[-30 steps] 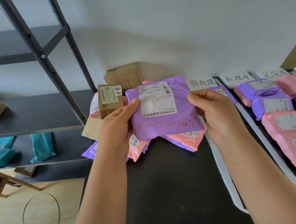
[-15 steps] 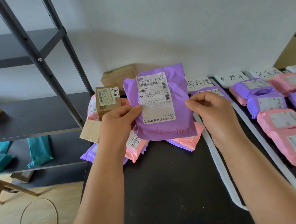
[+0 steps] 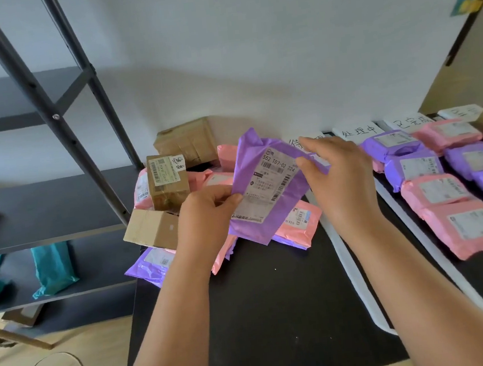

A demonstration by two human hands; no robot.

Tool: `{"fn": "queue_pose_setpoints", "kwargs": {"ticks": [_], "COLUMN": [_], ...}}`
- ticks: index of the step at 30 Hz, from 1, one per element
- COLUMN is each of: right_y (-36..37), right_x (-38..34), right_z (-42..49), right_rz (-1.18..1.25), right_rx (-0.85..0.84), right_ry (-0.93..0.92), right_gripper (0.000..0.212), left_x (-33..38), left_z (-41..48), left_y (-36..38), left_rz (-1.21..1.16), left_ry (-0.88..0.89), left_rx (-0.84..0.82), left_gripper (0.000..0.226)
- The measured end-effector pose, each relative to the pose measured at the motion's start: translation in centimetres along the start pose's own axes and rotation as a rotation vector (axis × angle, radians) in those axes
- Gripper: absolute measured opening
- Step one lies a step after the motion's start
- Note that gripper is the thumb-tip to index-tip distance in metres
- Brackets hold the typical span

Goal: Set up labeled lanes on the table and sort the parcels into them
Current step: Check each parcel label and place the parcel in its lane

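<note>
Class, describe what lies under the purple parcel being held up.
Under the held purple parcel, a pink parcel and a second purple parcel show on the black table; the rest is covered.

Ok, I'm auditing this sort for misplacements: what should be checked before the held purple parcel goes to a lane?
1. Left hand and right hand both pinch the purple parcel: ok.
2. Shipping label faces the camera, top code legible: ok.
3. First lane sign readable: not ok, right hand covers part.
4. Correct lane for this parcel: cannot tell.
5. Bare table between the white strips: ok.
</note>
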State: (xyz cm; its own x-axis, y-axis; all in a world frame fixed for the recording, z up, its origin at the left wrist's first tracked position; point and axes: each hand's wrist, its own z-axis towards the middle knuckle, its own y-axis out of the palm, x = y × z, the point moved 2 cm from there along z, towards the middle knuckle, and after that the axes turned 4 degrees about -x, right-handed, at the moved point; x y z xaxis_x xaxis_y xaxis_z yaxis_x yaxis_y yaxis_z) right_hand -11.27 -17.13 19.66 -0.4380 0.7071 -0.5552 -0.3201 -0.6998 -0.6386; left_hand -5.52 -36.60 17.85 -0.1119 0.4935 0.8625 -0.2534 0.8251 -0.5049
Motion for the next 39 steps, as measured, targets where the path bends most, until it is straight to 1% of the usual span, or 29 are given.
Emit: {"fn": "queue_pose_setpoints", "kwargs": {"ticks": [2, 3, 6, 9, 12, 15, 16, 18, 20, 22, 24, 26, 29, 32, 34, 36, 38, 39], "right_y": [0.2, 0.3, 0.2, 0.3, 0.1, -0.3, -0.4, -0.6, -0.9, -1.3, -1.7, -2.2, -3.1, -3.6, -3.8, -4.1, -4.7, -5.2], "right_x": [0.1, 0.1, 0.2, 0.4, 0.2, 0.2, 0.2, 0.2, 0.4, 1.0, 1.8, 2.8, 5.0, 7.8, 10.1, 12.7, 15.7, 17.3], "right_z": [-0.2, -0.4, -1.1, -2.0, -2.9, -3.6, -3.8, -4.4, -4.9, -5.3, -5.7, -5.8, -5.8, -5.6, -5.3, -4.7, -4.1, -3.8], "right_rz": [-0.097, -0.135, -0.158, -0.071, 0.016, 0.054, 0.062, 0.084, 0.114, 0.163, 0.204, 0.214, 0.209, 0.193, 0.171, 0.156, 0.154, 0.151], "right_rx": [0.024, 0.050, 0.109, 0.084, 0.067, 0.066, 0.068, 0.075, 0.071, 0.071, 0.086, 0.102, 0.113, 0.077, 0.047, 0.017, -0.013, -0.021], "right_ry": [-0.023, -0.036, -0.046, -0.051, -0.021, 0.022, 0.032, 0.059, 0.119, 0.205, 0.279, 0.332, 0.406, 0.466, 0.497, 0.507, 0.521, 0.534], "right_gripper": [0.029, 0.026, 0.005, 0.007, 0.008, 0.008, 0.007, 0.007, 0.006, 0.008, 0.009, 0.010, 0.010, 0.013, 0.013, 0.018, 0.024, 0.025], "left_x": [-0.2, -0.4, -0.8, -1.6, -2.6, -4.3, -5.0, -6.1, -6.7, -6.8, -6.4, -5.9, -5.3, -4.2, -3.3, -2.5, -1.7, -1.3], "left_z": [0.0, 0.0, -0.3, -0.2, -0.1, 0.0, 0.0, -0.2, -0.6, -0.7, -0.8, -0.7, -0.4, 0.1, 0.8, 1.5, 1.9, 2.1], "left_y": [0.2, 0.3, 0.5, 1.2, 2.4, 3.8, 4.4, 5.8, 7.1, 8.0, 8.8, 9.5, 10.8, 12.2, 13.4, 15.3, 17.6, 18.9], "left_rz": [-0.006, -0.006, -0.044, -0.094, -0.095, -0.096, -0.102, -0.108, -0.107, -0.130, -0.204, -0.260, -0.181, -0.114, -0.050, -0.051, -0.093, -0.118], "left_ry": [0.019, 0.023, 0.010, -0.026, -0.073, -0.160, -0.205, -0.255, -0.256, -0.246, -0.249, -0.261, -0.290, -0.287, -0.279, -0.290, -0.332, -0.348], "left_rx": [-0.030, -0.044, -0.061, -0.026, 0.041, 0.105, 0.097, 0.003, -0.107, -0.168, -0.196, -0.175, -0.147, -0.106, -0.087, -0.049, 0.006, 0.023], "left_gripper": [0.016, 0.015, 0.015, 0.018, 0.009, 0.028, 0.028, 0.018, 0.009, 0.008, 0.008, 0.019, 0.027, 0.035, 0.026, 0.003, 0.013, 0.014]}}
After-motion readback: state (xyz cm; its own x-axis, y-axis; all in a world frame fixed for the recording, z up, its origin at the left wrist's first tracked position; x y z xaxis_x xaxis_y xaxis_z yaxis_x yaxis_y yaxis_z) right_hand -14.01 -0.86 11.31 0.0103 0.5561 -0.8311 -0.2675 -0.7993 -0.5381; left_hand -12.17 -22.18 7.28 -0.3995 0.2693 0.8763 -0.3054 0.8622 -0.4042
